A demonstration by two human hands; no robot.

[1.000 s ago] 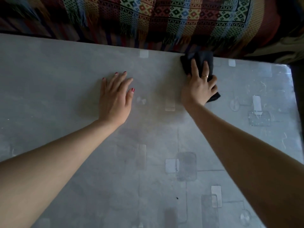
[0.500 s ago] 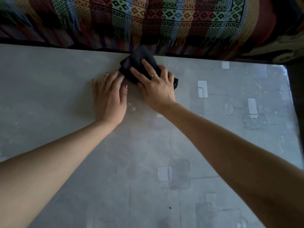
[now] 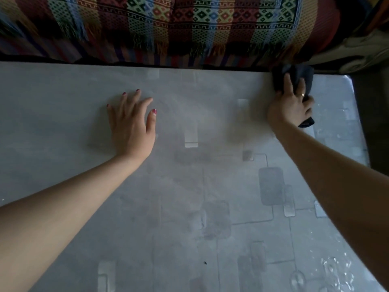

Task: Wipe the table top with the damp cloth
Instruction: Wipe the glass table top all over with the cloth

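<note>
Under the right hand (image 3: 289, 108), dark cloth (image 3: 299, 77) mostly hidden, blurred.

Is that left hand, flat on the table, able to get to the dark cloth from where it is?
Probably not without leaning: the left hand lies flat mid-table, while the cloth sits at the far right corner under the right hand. Nothing lies between them.

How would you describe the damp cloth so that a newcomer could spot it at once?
Follow the grey table top to its far right corner, below the striped woven blanket. There the right hand presses a crumpled cloth, the only near-black thing on the pale surface.
</note>
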